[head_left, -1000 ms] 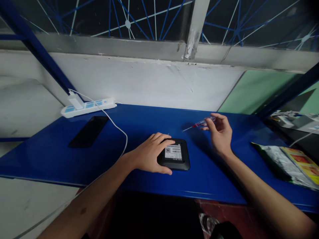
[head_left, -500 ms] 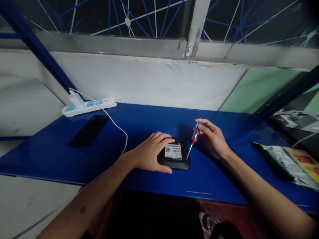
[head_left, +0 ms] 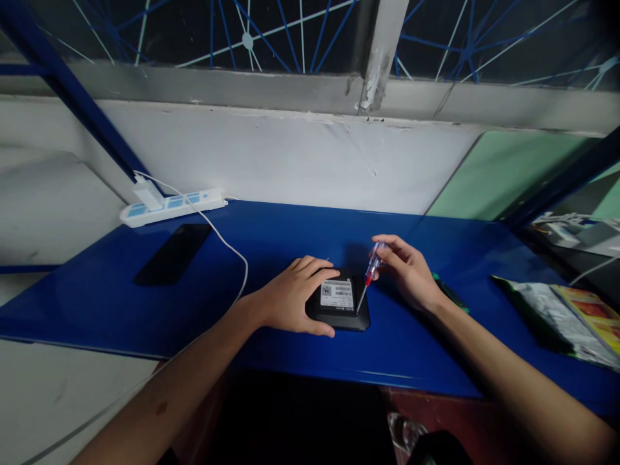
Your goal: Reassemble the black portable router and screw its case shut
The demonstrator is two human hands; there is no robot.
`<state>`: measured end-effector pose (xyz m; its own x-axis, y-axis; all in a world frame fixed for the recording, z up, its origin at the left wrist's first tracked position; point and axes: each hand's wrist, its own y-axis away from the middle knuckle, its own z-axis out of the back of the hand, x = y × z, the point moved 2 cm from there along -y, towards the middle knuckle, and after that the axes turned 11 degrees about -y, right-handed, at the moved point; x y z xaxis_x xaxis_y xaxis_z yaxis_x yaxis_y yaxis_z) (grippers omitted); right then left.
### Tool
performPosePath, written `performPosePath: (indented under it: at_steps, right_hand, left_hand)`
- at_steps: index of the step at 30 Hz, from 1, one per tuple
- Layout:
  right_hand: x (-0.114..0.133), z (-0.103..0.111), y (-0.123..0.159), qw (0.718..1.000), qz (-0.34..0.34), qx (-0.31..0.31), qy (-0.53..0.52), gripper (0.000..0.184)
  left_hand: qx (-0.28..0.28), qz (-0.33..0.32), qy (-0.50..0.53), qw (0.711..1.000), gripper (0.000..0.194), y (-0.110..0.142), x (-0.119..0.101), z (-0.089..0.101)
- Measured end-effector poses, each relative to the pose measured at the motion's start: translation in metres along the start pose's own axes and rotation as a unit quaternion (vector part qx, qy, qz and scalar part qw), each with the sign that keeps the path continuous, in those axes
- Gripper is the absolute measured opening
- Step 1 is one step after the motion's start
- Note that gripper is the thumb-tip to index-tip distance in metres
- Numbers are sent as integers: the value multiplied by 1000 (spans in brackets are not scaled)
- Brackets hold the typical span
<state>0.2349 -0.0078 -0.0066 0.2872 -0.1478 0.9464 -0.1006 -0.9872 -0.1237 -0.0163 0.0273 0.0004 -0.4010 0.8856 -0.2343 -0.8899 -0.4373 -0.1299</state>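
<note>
A black box-shaped device lies on the blue table, its white label with a square code facing up. My left hand grips its left side, thumb along the near edge and fingers over the far edge. Between the fingers of my right hand is a screwdriver with a clear purplish handle, a red collar and a metal shaft. It is tilted, and its tip meets the device near the front right corner of the label. Whether a screw sits under the tip is too small to tell.
On the blue table a black phone and a white power strip lie left, with a white cable running under my left arm. A green-and-black object is partly behind my right wrist. A shiny snack bag lies right.
My right hand has shifted slightly left, and the screwdriver tip has moved left and a little nearer along the device. The green-and-black object now shows behind my wrist. My left hand has stayed still.
</note>
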Motion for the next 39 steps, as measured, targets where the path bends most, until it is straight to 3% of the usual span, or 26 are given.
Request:
performPosePath:
  at_steps: [7,12,17,19,22,24,30,39]
  right_hand:
    - [2,1,-2,1000,16,0,11,29]
    - [2,8,-6,998,37,-50,6,31]
    - [-2,18,-13,986,92,-142,8,35]
    - [-4,20,-15,983,98,-156,5,36]
    - [-6,21,-15,984,98,-150,13,35]
    - [-8,19,-15,985,100,-137,25,34]
    - [-13,16,-14,989,74,-126,17,39]
    - [-19,11,-14,991,71,-111,34,38]
  left_hand:
    - [3,1,-2,1000,102,0,0,0]
    - [-2,3,-11,1000,101,0,0,3]
    - [-87,57,-39,994,60,0,4,8]
    - [-121,100,-67,985,45,-1,8,9]
    - [-136,130,-94,978,37,-2,10,7]
    - [-120,116,-88,982,41,-3,9,7]
    - [-56,43,-65,995,81,-2,2,9]
    - [-21,20,-36,999,93,1,4,6]
